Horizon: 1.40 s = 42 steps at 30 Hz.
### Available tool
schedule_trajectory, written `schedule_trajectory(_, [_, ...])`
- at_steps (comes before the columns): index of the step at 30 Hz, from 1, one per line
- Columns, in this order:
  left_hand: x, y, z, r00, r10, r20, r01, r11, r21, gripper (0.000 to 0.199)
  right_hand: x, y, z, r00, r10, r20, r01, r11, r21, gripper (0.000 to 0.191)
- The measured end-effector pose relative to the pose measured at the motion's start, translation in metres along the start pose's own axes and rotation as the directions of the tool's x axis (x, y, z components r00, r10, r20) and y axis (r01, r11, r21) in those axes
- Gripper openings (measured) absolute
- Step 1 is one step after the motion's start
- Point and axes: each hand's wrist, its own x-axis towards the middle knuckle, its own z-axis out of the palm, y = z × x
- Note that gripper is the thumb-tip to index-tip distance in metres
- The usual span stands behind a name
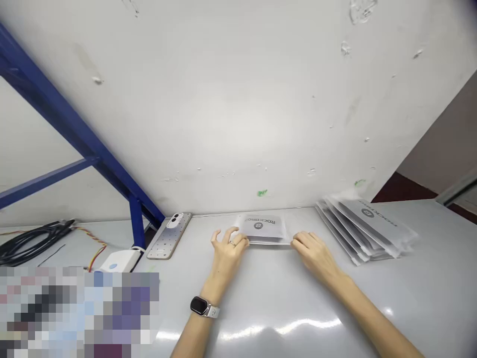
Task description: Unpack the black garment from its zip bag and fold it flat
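Note:
A frosted plastic zip bag (266,227) with dark ROCKBROS lettering and a round logo lies flat on the grey table, something dark inside it. At its near left corner, my left hand (228,251) has curled fingers against the bag's edge, with the thumb side partly raised; a ring and a wrist band are on this arm. My right hand (312,251) pinches the near right corner, its fingers pressed together and the fingertips partly hidden. To the right, a fanned stack of similar zip bags (372,223) rests on the table.
A phone (170,236) lies face down left of my hands. Beyond it stand a blue metal frame (91,144), a white box (121,260) and coiled black cable (33,241). A white wall (238,114) closes off the back of the table (268,293). The lower left is pixelated.

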Motion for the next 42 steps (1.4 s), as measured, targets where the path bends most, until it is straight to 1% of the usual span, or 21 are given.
schedule_trajectory(3, [-0.001,-0.009,-0.003,1.0,-0.024,0.009,0.024,0.999,0.03,0.017,-0.004,0.01,0.0,0.998,0.061,0.019,-0.06,0.997,-0.04,0.037])
schedule_trajectory(8, [-0.003,-0.014,-0.006,0.999,-0.036,0.024,0.036,0.999,0.03,0.016,-0.009,0.023,-0.003,0.988,0.141,0.059,-0.132,0.983,-0.125,0.033])
schedule_trajectory(10, [-0.003,-0.015,-0.007,0.998,-0.05,0.05,0.049,0.999,0.02,0.017,-0.01,0.027,-0.005,0.983,0.166,0.081,-0.154,0.979,-0.137,0.03])
schedule_trajectory(12, [-0.004,-0.015,-0.008,0.994,-0.055,0.093,0.056,0.998,-0.007,0.017,-0.009,0.029,-0.008,0.978,0.178,0.112,-0.166,0.98,-0.109,0.026])
schedule_trajectory(14, [-0.004,-0.015,-0.01,0.987,-0.055,0.151,0.062,0.997,-0.046,0.015,-0.007,0.026,-0.01,0.974,0.166,0.151,-0.162,0.986,-0.04,0.018])
schedule_trajectory(16, [-0.003,-0.013,-0.012,0.973,-0.061,0.225,0.082,0.993,-0.087,0.011,-0.005,0.018,-0.01,0.974,0.13,0.184,-0.14,0.989,0.043,0.014])
schedule_trajectory(18, [-0.002,-0.009,-0.013,0.958,-0.065,0.279,0.101,0.988,-0.118,0.015,-0.003,0.006,-0.008,0.976,0.076,0.203,-0.098,0.99,0.104,0.014])
schedule_trajectory(19, [-0.001,-0.007,-0.013,0.955,-0.065,0.288,0.106,0.986,-0.127,0.017,-0.002,-0.001,-0.006,0.977,0.043,0.21,-0.07,0.99,0.124,0.014])
schedule_trajectory(22, [-0.001,0.002,-0.01,0.963,-0.073,0.259,0.107,0.987,-0.121,0.014,0.0,-0.022,0.0,0.974,-0.028,0.224,-0.008,0.987,0.159,0.02])
schedule_trajectory(25, [-0.001,0.009,-0.004,0.975,-0.04,0.22,0.063,0.993,-0.1,0.005,0.0,-0.035,0.006,0.977,-0.038,0.21,-0.003,0.981,0.195,0.028])
schedule_trajectory(26, [-0.001,0.011,-0.002,0.98,-0.014,0.2,0.034,0.995,-0.097,0.004,0.0,-0.037,0.007,0.98,-0.04,0.197,-0.002,0.978,0.208,0.032])
schedule_trajectory(28, [0.0,0.014,0.002,0.989,0.033,0.141,-0.019,0.995,-0.096,0.013,0.0,-0.039,0.008,0.985,-0.042,0.169,0.003,0.975,0.22,0.037])
schedule_trajectory(30, [0.002,0.017,0.002,0.996,0.052,0.076,-0.044,0.994,-0.1,0.019,0.0,-0.039,0.008,0.99,-0.033,0.138,0.002,0.976,0.217,0.04])
schedule_trajectory(34, [0.003,0.034,-0.002,0.997,0.075,0.004,-0.073,0.982,-0.173,0.018,0.002,-0.039,0.006,0.995,0.025,0.093,-0.043,0.979,0.199,0.04])
schedule_trajectory(36, [0.0,0.047,-0.002,0.993,0.115,0.002,-0.112,0.965,-0.238,0.016,0.003,-0.039,0.005,0.994,0.06,0.094,-0.08,0.971,0.227,0.039])
schedule_trajectory(38, [-0.002,0.06,-0.002,0.99,0.141,0.028,-0.127,0.949,-0.287,0.017,0.003,-0.038,0.005,0.987,0.082,0.138,-0.116,0.96,0.255,0.038])
schedule_trajectory(40, [-0.004,0.069,-0.002,0.988,0.138,0.077,-0.105,0.938,-0.332,0.016,0.002,-0.037,0.006,0.975,0.087,0.207,-0.138,0.959,0.249,0.039])
schedule_trajectory(42, [-0.003,0.071,-0.003,0.987,0.1,0.127,-0.043,0.919,-0.392,0.013,0.003,-0.036,0.008,0.96,0.079,0.267,-0.141,0.964,0.224,0.042])
